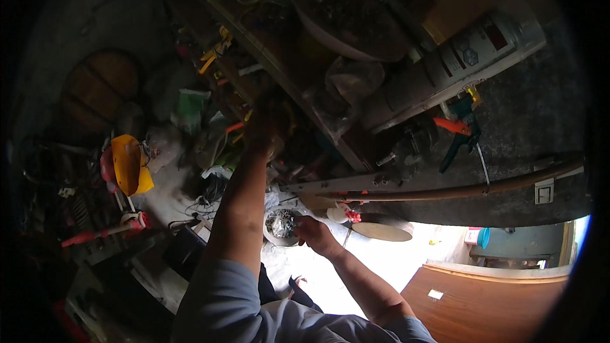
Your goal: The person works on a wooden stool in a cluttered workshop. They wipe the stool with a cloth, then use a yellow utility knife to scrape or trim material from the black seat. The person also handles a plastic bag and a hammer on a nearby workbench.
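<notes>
My left arm stretches up into the dark shelving, where my left hand point(270, 128) is deep in shadow among the clutter. Its fingers are too dark to make out, and so is anything in them. Lower down, my right hand point(316, 236) is closed at the right rim of a small round bowl point(270, 236), with its fingertips over the edge. Inside the bowl lie small, shiny, metal-looking pieces point(279, 221). Near my left hand, yellow-handled tools point(219, 49) rest along the shelf.
A wide bowl of small dark pieces point(343, 16) stands on the shelf beside a long grey cylinder point(464, 57). An orange and green tool point(456, 126) hangs at right. On the left sit a yellow plastic piece point(130, 165) and a round wooden board point(101, 86). A brown wooden panel point(489, 298) lies lower right.
</notes>
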Motion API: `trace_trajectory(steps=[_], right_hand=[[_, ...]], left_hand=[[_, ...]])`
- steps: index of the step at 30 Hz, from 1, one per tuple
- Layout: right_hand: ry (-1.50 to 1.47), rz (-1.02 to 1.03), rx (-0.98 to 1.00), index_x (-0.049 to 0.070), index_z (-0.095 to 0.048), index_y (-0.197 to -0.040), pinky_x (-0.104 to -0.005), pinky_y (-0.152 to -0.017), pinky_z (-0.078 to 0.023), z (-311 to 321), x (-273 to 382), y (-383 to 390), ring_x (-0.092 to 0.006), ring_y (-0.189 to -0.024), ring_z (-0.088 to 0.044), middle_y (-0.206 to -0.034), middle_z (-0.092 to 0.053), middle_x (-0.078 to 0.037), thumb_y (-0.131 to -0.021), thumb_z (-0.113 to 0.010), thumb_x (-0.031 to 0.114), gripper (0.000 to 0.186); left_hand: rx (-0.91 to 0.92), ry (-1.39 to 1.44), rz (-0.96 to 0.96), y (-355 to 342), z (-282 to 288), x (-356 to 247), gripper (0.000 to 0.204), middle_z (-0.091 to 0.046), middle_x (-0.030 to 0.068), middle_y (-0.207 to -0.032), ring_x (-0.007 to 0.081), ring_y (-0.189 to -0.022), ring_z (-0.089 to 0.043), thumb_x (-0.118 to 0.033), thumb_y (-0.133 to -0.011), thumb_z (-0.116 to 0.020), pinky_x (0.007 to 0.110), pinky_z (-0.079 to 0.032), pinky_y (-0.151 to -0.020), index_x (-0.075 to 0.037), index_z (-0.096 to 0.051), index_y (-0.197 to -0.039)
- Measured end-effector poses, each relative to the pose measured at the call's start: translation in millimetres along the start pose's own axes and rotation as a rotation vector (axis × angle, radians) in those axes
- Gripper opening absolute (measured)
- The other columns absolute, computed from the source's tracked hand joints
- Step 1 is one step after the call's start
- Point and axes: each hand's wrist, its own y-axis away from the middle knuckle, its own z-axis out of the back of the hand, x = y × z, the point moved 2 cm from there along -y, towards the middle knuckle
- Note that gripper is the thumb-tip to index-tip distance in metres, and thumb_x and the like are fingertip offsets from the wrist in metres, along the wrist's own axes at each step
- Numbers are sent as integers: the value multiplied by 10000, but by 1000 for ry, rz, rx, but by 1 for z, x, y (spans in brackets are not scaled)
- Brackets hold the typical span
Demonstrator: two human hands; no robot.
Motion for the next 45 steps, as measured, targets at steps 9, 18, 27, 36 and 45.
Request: trace_trajectory(steps=[9,18,27,36,45], right_hand=[[-166,-4,15,19,-523,-1194,-263,-587,-494,-12,-5,9,-104,-636,-577,-779,-618,-65,-885,-618,138,345],[-274,229,-106,28,-483,-1279,-293,-805,-453,-40,11,2,-175,-1061,-551,-1201,-570,-91,-944,-537,354,471],[-859,414,760,168,-232,-1466,-420,-1082,-278,-90,42,85,-267,-1364,-267,-1497,-256,-104,-934,-314,600,691],[-650,125,884,106,-140,-1479,-400,-1135,-163,-94,-6,244,-240,-1399,-175,-1523,-182,-95,-897,-293,667,822],[-165,415,1194,-1,-222,-1444,-488,-1086,-213,-93,-61,331,-328,-1373,-249,-1505,-231,-171,-907,-302,651,849]], left_hand=[[-132,244,36,12,-69,127,428,-550,151,-1188,219,-949,-589,-300,-952,-429,331,-483,-771,-62,-444,-1307],[-272,370,-36,217,-41,59,486,-500,216,-1270,346,-1187,-470,-365,-962,-410,378,-367,-986,0,-477,-1277],[-489,142,-259,385,-9,-75,829,-208,251,-1488,392,-1402,-145,-611,-905,-324,489,-105,-1115,31,-251,-1425],[-723,-225,-341,541,0,-110,687,-371,142,-1437,355,-1353,-280,-609,-866,-376,548,-144,-1072,-102,-496,-1313],[-1173,273,560,664,-32,-8,538,-430,237,-1357,372,-1289,-365,-356,-941,-462,402,-273,-1078,37,-443,-1308]])
